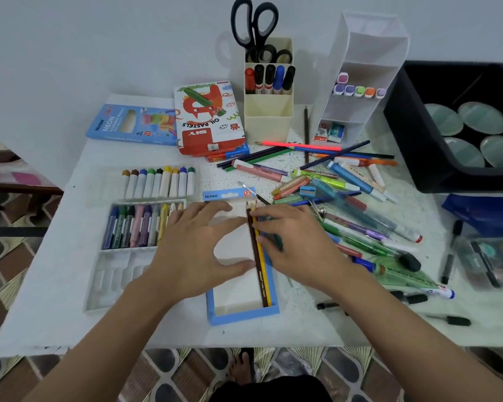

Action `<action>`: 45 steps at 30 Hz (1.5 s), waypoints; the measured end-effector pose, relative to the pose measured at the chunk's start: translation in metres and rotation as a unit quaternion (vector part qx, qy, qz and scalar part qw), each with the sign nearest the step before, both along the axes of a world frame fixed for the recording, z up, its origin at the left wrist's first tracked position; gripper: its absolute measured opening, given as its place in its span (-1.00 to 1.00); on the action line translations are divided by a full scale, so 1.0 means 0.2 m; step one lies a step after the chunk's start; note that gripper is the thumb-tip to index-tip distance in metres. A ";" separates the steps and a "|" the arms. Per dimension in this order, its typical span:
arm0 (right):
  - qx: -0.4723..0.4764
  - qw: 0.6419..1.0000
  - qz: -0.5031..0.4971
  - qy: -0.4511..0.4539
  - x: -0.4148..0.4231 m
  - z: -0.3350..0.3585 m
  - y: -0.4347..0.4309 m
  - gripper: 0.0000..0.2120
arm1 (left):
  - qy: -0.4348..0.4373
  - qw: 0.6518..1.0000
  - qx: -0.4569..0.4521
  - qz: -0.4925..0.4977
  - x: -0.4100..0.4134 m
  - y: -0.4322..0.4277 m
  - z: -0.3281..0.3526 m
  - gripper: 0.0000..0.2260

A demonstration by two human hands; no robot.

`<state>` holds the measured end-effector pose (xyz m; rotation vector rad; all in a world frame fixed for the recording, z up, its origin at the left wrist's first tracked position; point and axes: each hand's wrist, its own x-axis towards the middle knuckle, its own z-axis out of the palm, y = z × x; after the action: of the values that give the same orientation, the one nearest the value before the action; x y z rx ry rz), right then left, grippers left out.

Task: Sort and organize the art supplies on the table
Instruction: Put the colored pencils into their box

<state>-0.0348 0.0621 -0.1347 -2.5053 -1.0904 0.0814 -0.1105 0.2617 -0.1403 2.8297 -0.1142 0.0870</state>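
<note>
The table (55, 300) carries everything, and the step in hand looks like refilling the pencil box (241, 316), an open blue tray with a white floor lying lengthwise in front of the person. To the right of the box and beyond its far right corner sprawls the pile of loose pens and pencils (346, 198), which probably still has many to be picked through. Just left of the box sits the crayon tray (140, 224), nearly full.

The left hand (198, 250) lies over the box's left half, fingers spread and relaxed, gripping nothing. It is best kept there to pin the light box down. The right hand (296, 245) reaches in over the box's right wall, fingers laid fairly flat. Its index fingertip rests on the brown pencil (259, 274), which lies with the yellow pencil (266, 280) side by side along the inside of that wall, tips pointing to the far end. A green pencil (278, 242) shows blurred at the fingertips over the right wall; whether the hand pinches it I cannot tell.

To do this well, press the row snug against the right wall, keep all tips facing the same end, and lay each new pencil flat beside the last rather than on top.
</note>
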 end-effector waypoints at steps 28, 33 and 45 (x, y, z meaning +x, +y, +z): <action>-0.037 0.992 -0.060 -0.102 0.54 0.10 0.21 -0.83 | 0.004 0.994 0.046 0.096 0.56 0.20 0.14 -0.77; -0.076 0.995 -0.036 -0.054 0.55 0.15 0.16 -0.85 | 0.013 0.995 0.038 0.091 0.56 0.21 0.14 -0.79; -0.037 0.998 -0.011 -0.059 0.57 0.11 0.30 -0.89 | 0.010 0.988 -0.082 0.130 0.45 0.33 0.31 -0.92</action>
<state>0.0785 0.1231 -0.1126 -2.6162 -1.1242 -0.0345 -0.0214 0.3286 -0.0787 2.6650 0.2551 0.1188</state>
